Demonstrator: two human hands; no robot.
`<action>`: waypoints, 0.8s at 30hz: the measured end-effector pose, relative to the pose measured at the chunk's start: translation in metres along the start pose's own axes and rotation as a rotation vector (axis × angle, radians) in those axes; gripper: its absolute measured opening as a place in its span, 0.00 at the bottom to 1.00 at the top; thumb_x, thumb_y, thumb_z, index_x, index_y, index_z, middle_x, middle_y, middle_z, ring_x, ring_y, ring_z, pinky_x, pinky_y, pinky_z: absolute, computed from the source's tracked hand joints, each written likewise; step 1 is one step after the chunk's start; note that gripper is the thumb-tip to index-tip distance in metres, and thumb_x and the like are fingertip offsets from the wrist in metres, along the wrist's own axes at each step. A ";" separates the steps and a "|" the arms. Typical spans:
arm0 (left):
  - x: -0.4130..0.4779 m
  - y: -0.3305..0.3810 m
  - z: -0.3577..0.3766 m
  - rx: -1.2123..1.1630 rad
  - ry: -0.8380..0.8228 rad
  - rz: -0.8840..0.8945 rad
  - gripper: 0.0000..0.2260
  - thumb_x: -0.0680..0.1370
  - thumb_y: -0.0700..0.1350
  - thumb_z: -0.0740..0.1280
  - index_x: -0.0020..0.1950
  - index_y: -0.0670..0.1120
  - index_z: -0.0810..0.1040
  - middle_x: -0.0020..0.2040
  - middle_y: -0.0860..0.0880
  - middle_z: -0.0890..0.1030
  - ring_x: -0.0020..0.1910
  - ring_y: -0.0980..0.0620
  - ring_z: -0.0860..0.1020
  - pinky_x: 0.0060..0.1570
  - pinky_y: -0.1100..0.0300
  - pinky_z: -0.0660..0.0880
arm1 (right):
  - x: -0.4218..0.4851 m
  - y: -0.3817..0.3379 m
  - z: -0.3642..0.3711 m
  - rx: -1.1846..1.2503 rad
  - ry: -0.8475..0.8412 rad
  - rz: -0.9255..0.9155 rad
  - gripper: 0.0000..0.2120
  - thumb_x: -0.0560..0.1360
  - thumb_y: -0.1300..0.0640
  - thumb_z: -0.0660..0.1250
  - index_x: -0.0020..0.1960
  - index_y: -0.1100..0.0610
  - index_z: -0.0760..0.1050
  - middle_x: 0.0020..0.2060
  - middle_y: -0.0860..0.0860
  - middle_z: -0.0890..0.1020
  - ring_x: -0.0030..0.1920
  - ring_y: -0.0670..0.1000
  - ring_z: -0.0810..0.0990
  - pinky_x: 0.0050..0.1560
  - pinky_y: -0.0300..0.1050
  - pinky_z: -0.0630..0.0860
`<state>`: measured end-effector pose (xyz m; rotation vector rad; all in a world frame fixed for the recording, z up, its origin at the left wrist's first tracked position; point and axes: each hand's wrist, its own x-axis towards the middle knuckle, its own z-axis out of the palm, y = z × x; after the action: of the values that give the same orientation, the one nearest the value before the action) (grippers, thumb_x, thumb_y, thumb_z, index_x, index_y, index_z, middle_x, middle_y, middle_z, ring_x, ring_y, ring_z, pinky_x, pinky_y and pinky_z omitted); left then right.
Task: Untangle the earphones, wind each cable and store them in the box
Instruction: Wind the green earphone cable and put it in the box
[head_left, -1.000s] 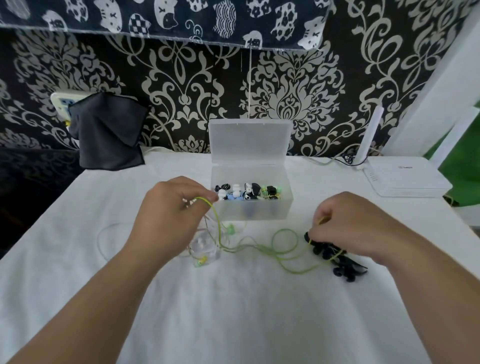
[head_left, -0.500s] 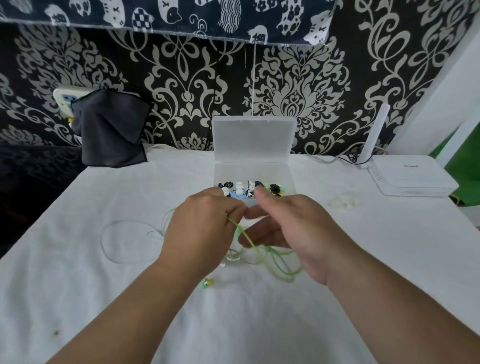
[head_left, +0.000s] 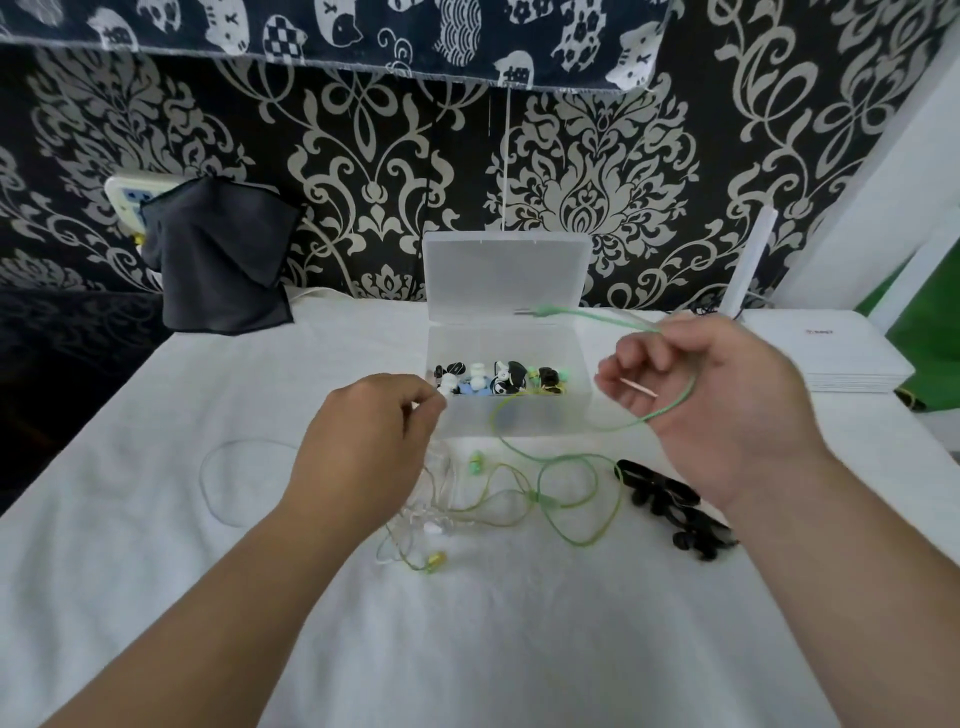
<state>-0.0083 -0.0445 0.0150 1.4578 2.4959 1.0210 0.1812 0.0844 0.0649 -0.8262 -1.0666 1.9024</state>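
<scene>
A green earphone cable (head_left: 566, 499) lies in loops on the white cloth, tangled with a clear white cable (head_left: 431, 499). My right hand (head_left: 717, 410) pinches the green cable near its plug end, lifted to the right of the box. My left hand (head_left: 363, 447) pinches the clear white cable just left of the box. The open translucent box (head_left: 582, 364), lid up, holds several wound earphones. A bundle of black earphones (head_left: 670, 506) rests on the cloth under my right wrist.
A dark cloth (head_left: 218, 260) hangs at the back left over a power strip. A white router (head_left: 852, 358) with an upright antenna sits at the back right. A loop of thin clear cable (head_left: 228, 483) lies left of my left arm.
My hands were together over the tangle. The right hand has pulled the green cable's plug end up and to the right; the left hand stays low by the box.
</scene>
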 end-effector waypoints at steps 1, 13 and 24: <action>0.001 -0.007 -0.002 0.058 -0.070 -0.049 0.05 0.78 0.47 0.67 0.45 0.54 0.81 0.33 0.56 0.77 0.34 0.56 0.76 0.35 0.62 0.69 | 0.001 -0.005 -0.006 -0.044 0.028 -0.006 0.14 0.74 0.66 0.56 0.31 0.59 0.63 0.30 0.55 0.75 0.34 0.55 0.78 0.40 0.46 0.76; -0.012 0.005 -0.002 0.196 -0.182 0.149 0.19 0.68 0.31 0.65 0.48 0.55 0.76 0.47 0.58 0.74 0.47 0.54 0.73 0.40 0.68 0.67 | -0.013 -0.002 -0.033 -1.905 0.029 0.098 0.03 0.67 0.61 0.66 0.39 0.56 0.73 0.36 0.49 0.74 0.38 0.52 0.74 0.35 0.43 0.73; -0.034 0.006 0.038 0.394 -0.492 0.264 0.28 0.74 0.53 0.72 0.71 0.55 0.66 0.59 0.53 0.75 0.59 0.51 0.75 0.59 0.58 0.69 | -0.022 0.084 -0.009 -1.718 -0.387 -0.151 0.18 0.72 0.55 0.69 0.61 0.49 0.72 0.53 0.48 0.78 0.55 0.53 0.75 0.53 0.47 0.74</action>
<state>0.0289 -0.0504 -0.0193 1.8970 2.2509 0.1387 0.1723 0.0408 -0.0096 -1.1032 -2.9160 0.5991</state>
